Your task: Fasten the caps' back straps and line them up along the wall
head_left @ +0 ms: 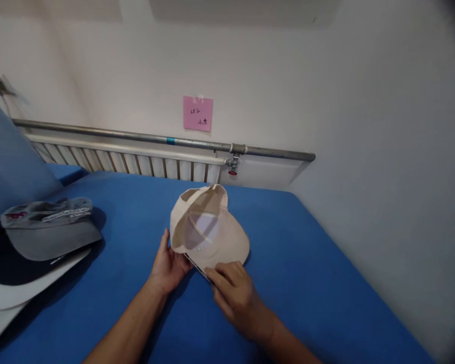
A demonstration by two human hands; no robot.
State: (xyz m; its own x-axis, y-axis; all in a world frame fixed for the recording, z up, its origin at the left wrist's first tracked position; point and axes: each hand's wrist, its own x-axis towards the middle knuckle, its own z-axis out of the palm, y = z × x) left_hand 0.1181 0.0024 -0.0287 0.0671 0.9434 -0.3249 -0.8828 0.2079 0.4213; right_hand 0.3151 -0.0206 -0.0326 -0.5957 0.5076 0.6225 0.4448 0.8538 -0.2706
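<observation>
A beige cap [231, 235] is held over the blue table, its open inside turned toward me and its brim to the right. My left hand [170, 265] supports it from below at the lower left, thumb up beside the crown and the other fingers partly hidden under the cap. My right hand [237, 296] grips the near edge of the brim, its fingers bent over the top. A thin dark strip shows along the brim's edge between the two hands.
Several stacked caps [55, 237], grey, black and white, lie at the left of the blue table [307, 273]. Behind stand a white radiator [136, 161], a metal pipe [276, 152] and a valve [233, 164]. A pink note [197, 114] hangs on the wall.
</observation>
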